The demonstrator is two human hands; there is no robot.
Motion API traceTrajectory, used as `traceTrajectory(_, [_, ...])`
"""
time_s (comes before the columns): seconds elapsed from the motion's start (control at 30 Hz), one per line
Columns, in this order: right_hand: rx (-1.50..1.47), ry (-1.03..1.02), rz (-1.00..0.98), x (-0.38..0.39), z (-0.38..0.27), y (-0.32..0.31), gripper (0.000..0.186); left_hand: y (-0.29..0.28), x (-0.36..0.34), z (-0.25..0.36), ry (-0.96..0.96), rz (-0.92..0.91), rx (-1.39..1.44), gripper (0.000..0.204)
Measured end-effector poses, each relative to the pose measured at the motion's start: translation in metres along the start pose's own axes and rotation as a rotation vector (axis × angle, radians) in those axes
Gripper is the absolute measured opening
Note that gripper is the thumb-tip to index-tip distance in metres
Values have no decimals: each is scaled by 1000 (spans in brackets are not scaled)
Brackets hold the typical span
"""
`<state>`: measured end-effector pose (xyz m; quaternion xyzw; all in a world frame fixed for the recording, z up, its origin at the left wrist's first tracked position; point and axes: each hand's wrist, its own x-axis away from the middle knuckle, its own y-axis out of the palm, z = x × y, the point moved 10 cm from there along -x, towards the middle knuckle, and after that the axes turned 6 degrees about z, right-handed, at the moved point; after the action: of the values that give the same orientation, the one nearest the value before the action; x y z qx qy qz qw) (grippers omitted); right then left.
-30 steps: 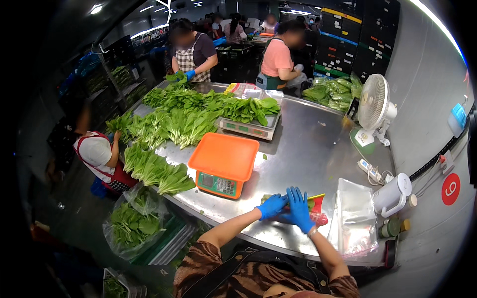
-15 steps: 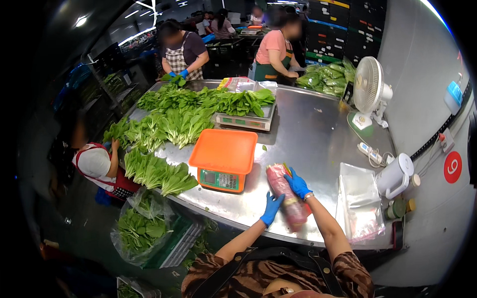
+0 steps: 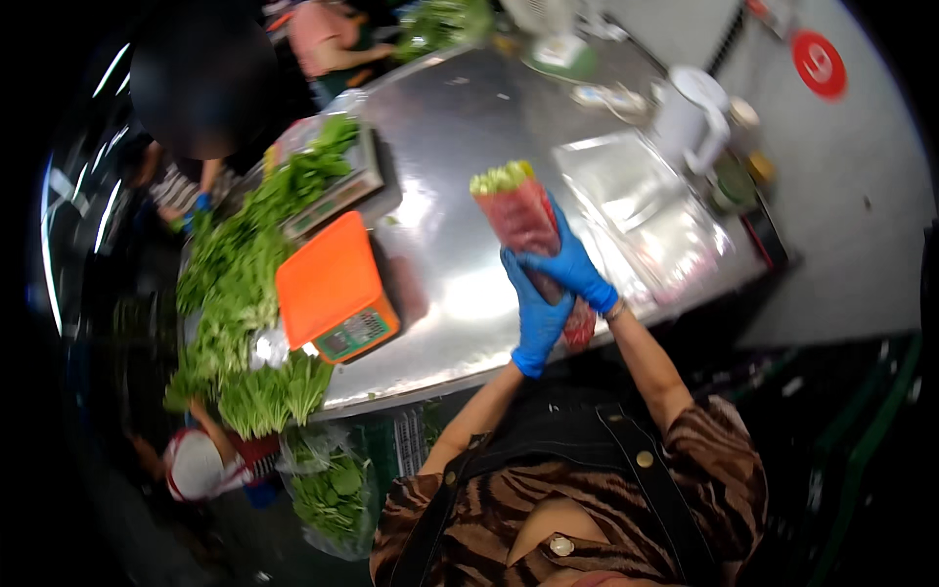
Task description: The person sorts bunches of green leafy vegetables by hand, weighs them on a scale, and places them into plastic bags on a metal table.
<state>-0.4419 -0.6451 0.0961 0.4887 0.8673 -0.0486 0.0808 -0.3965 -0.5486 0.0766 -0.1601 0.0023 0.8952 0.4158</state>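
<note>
Both my hands wear blue gloves and grip a long bag of greens (image 3: pixel 520 217) in pink-tinted plastic, with pale green cut stalks showing at its far end. My right hand (image 3: pixel 575 266) wraps its right side. My left hand (image 3: pixel 540 318) holds it lower down from the left, its fingers partly hidden where the hands meet. The bag is tilted above the near part of the metal table (image 3: pixel 455 284), its near end toward my apron. To the left stands an orange kitchen scale (image 3: pixel 335 279) with nothing on its pan.
Leafy greens (image 3: pixel 230 269) cover the table's left side, some on a second scale (image 3: pixel 337 196). Flat clear plastic bags (image 3: pixel 626 186) lie at right beside a white kettle (image 3: pixel 690 117) and jars. A bag of greens (image 3: pixel 333 494) sits below the table edge. Co-workers stand left and far.
My hands have lifted the bag off the table and turned its stalk end up and leftward. The left hand now closes around it. My view has swung to the right.
</note>
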Motion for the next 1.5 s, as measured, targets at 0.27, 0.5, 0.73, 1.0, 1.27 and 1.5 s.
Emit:
traceTrajectory(0.27, [-203, 245, 716, 136, 14, -261, 45, 193, 0, -20, 56, -464, -53, 30])
traceTrajectory(0.5, [-185, 297, 946, 211, 32, -321, 49, 314, 20, -71, 341, -584, -498, 32])
traceTrajectory(0.73, [-324, 348, 933, 217, 52, -332, 47, 319, 9, -96, 558, -588, -430, 7])
traceTrajectory(1.0, [-506, 474, 680, 175, 39, -300, 49, 305, -9, -101, -268, -758, 82, 16])
traceTrajectory(1.27, [-283, 549, 269, 131, 68, -250, 53, 278, -25, 28, 575, -602, -301, 13])
traceTrajectory(1.5, [-725, 788, 350, 128, 31, -219, 41, 221, -53, 44, 535, -328, -193, 11])
